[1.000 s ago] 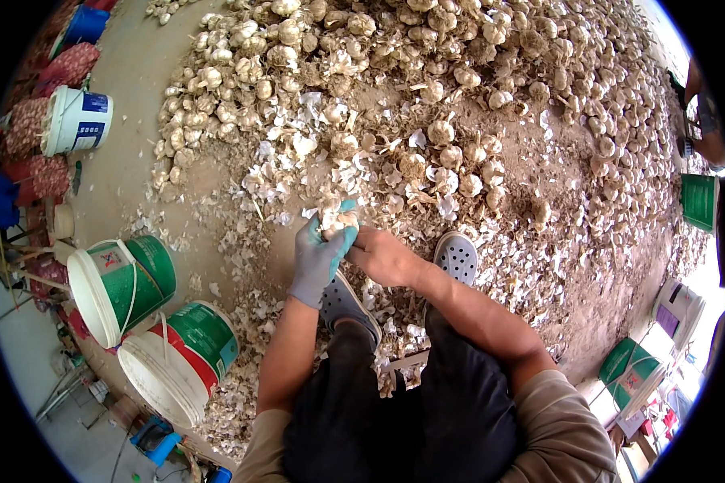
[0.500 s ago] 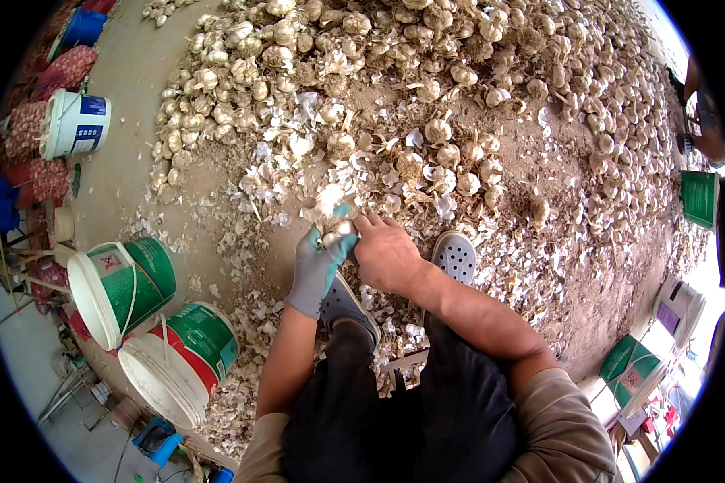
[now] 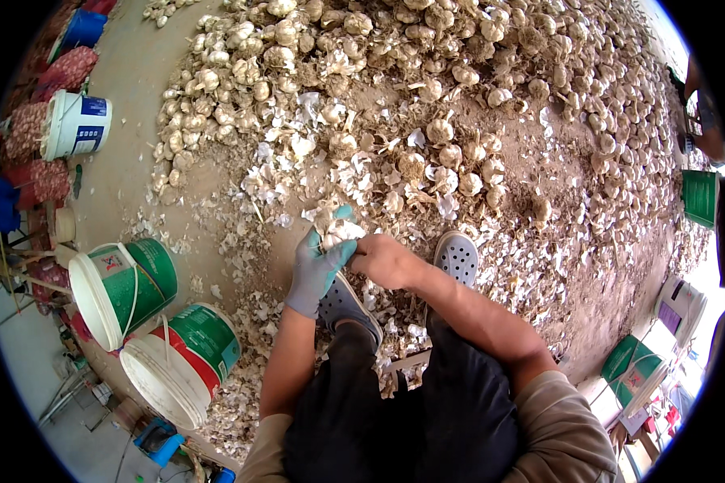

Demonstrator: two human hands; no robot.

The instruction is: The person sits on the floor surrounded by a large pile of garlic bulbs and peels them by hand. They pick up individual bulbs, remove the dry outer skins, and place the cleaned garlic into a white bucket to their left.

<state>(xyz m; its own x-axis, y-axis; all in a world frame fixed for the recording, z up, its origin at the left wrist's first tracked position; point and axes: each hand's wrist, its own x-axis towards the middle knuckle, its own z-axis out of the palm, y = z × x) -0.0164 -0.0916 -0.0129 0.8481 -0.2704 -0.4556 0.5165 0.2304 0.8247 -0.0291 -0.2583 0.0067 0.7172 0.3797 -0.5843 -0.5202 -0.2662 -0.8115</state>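
Note:
My left hand point(image 3: 314, 270), in a grey and teal glove, grips a garlic bulb point(image 3: 335, 230) with loose papery skin, above the littered floor between my feet. Pressed against the bulb's right side is my bare right hand point(image 3: 383, 262), fingers curled; whatever is inside them is hidden. Beneath and around my hands lie pale garlic skins point(image 3: 278, 185). A loose group of bulbs point(image 3: 447, 181) rests just beyond them. My grey perforated clogs point(image 3: 454, 258) show on either side of my hands.
A big garlic heap point(image 3: 427, 40) spans the top. At left stand green-and-white buckets point(image 3: 141, 282), a white bucket point(image 3: 76, 125) and red mesh sacks point(image 3: 64, 68). At right are green buckets point(image 3: 699, 197), a pale bucket point(image 3: 679, 310) and another person's arm point(image 3: 705, 137).
My right hand's fingers spread higher over the bulb half a second ago and are now curled lower at its side. The left glove has shifted slightly down; its bulb has turned a little.

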